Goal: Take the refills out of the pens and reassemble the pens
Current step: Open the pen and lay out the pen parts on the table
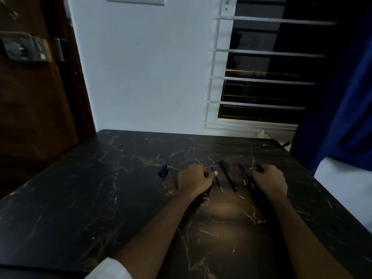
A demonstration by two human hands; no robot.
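The left hand [196,179] lies knuckles-up on the bench [100,198] with its fingers curled under and the thumb tip against a thin blue refill [217,179]; I cannot tell whether it pinches the refill or only touches it. The right hand [269,180] is closed into a fist round a short black pen piece [259,169], whose rounded end pokes out at the top of the fist. Between the hands lies a slim, matte black pen [228,176], slanting like the refill beside it. A second blue refill [242,173] with a pale tip lies between that pen and the right hand. Well apart to the left sits a stubby black cap [163,170] with a bluish edge. The bench top is glossy black, veined in tan like marble and finely scratched. Behind it stand a plain white wall [141,77], a window with white horizontal bars [261,79], a blue curtain [342,97] at right and a brown wooden door [30,107] with a metal latch at left.
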